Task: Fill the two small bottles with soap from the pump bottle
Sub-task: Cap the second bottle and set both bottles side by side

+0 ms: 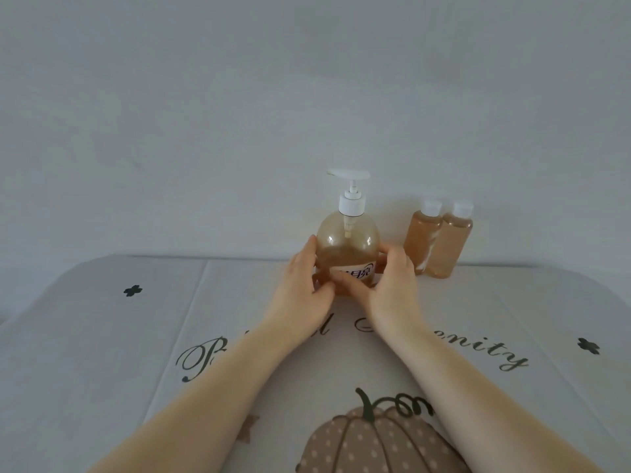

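Soap-filling setup, seen from the head camera. Pale wall (239, 97) behind; worktop (85, 353) below, spread with a light cloth printed with script lettering, dark clover marks and a dotted pumpkin (379, 445). Pump bottle (347, 240) upright near the far edge at centre, amber liquid up to roughly half, white pump head pointed left, held on both sides. Left hand (304, 288) against the bottle's left flank, fingers (311, 245) curved round it; right hand (392, 285) against the right flank, fingers (386, 249) wrapped round the side and thumb laid across the label at front. Two small bottles (438, 240) just right of the pump bottle, upright, touching each other, white caps on, amber liquid nearly to the neck, apart from both hands.
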